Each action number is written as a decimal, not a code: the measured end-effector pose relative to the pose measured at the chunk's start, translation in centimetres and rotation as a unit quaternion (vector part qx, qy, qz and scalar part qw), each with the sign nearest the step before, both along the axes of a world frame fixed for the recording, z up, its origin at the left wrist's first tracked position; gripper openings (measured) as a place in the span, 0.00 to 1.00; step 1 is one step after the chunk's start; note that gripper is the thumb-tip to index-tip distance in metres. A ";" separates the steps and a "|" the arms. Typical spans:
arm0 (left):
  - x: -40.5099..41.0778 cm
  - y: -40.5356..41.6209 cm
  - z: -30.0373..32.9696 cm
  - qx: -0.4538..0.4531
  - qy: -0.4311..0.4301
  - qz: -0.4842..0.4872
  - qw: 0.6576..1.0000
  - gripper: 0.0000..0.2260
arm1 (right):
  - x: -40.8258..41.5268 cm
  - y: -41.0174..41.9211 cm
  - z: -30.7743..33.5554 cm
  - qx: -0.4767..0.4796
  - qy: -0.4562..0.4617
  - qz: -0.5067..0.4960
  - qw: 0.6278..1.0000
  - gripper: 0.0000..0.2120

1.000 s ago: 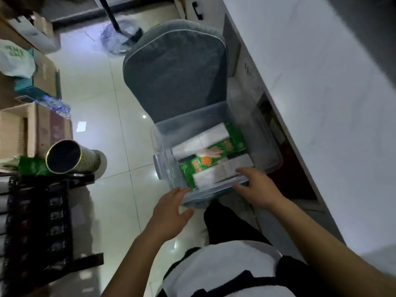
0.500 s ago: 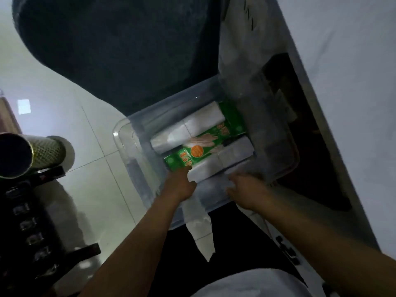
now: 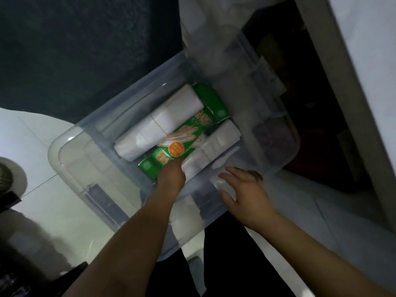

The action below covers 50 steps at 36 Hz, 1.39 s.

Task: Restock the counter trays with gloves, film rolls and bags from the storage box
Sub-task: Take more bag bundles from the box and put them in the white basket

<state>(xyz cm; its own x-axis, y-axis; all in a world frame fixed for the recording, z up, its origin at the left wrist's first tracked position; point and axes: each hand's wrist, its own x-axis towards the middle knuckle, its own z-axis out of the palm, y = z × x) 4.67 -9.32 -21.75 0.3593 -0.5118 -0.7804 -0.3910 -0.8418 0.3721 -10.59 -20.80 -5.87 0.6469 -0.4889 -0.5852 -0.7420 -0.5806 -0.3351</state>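
A clear box (image 3: 70,151) sits on the floor (image 3: 32,133) beside the counter (image 3: 364,61), w/ a dark grey cushion (image 3: 85,50) behind it. Inside lies a green glove pack (image 3: 205,116), flat, long axis running lower-left to upper-right, printed hand outline facing up. Two white rolls lie parallel to it: far roll (image 3: 158,125) on its upper-left side, partly over the pack, and near roll (image 3: 212,148) on its lower-right side. The left hand (image 3: 171,179) reaches into the box, fingertips down on the pack's lower-left end and touching the near roll's end; fingers are hidden under the hand, so can't tell if it grips anything. The right hand (image 3: 242,189) is spread flat, fingers apart, resting at the box's near wall over a pale shape seen through the plastic, holding nothing visible. Box's right half is cloudy; contents there are hard to make out. A round mesh object (image 3: 6,176) is cut off at the left edge. The scene is dim, and the print on the pack is unreadable.
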 end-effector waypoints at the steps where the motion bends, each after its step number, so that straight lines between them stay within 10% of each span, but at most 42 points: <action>1: 0.1 -0.1 -0.2 0.009 0.002 -0.016 1.000 0.22 | 0.3 0.0 0.2 0.005 -0.008 -0.013 1.000 0.19; 11: 4.8 -1.5 3.2 0.072 0.201 0.015 0.977 0.26 | 3.4 0.1 2.9 0.116 -0.081 -0.287 0.947 0.18; 20: 7.8 1.2 12.5 0.068 0.406 0.247 0.877 0.20 | 4.7 -1.0 4.9 0.294 -0.045 -0.595 0.747 0.08; 28: 6.1 4.2 16.2 0.061 0.420 0.350 0.835 0.19 | 5.6 -1.1 1.6 0.514 0.069 -0.630 0.578 0.11; 42: 6.9 2.8 14.1 -0.011 0.366 0.482 0.796 0.18 | 4.4 0.2 2.7 0.494 -0.064 -0.578 0.646 0.16; 47: 8.3 0.5 11.0 -0.058 0.098 0.363 0.925 0.17 | 1.6 -0.8 5.7 0.617 -0.122 -0.506 0.590 0.24; 50: 9.1 -0.8 8.8 -0.084 0.010 0.199 0.976 0.20 | 2.7 -2.1 5.2 0.584 -0.116 -0.512 0.619 0.18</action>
